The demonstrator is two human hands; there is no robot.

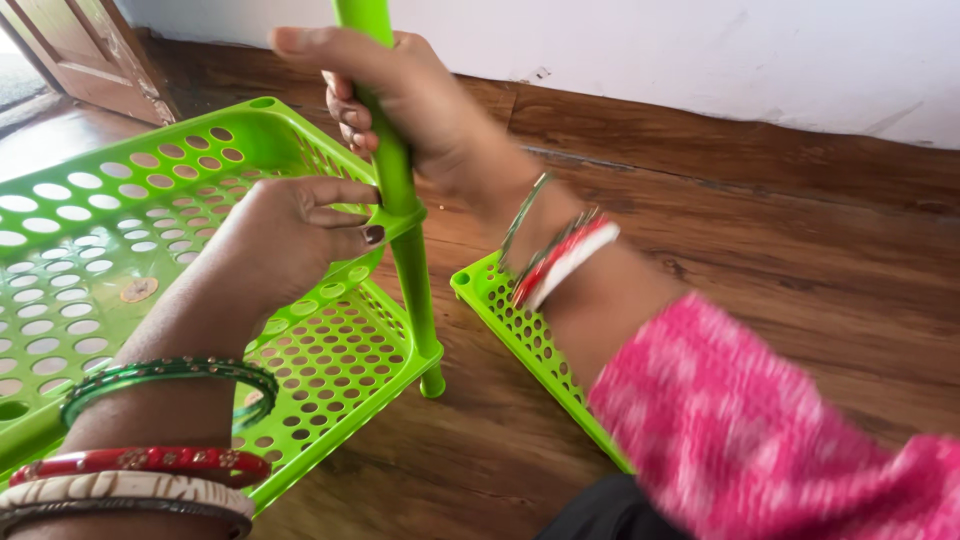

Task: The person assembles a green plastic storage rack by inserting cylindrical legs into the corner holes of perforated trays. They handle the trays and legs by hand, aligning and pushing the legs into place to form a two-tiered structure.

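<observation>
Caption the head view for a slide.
Right hand grips a green pole at the upper tray's corner; left hand steadies that corner; a loose tray lies on the wooden floor.

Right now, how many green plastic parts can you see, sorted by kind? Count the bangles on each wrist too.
Green perforated trays: 3 (upper, lower, loose one on the floor)
Green pole: 1, gripped by the right hand, left hand at the tray corner
Left-wrist bangles: 4
Right-wrist bangles: several, blurred
Total counted: 8
</observation>
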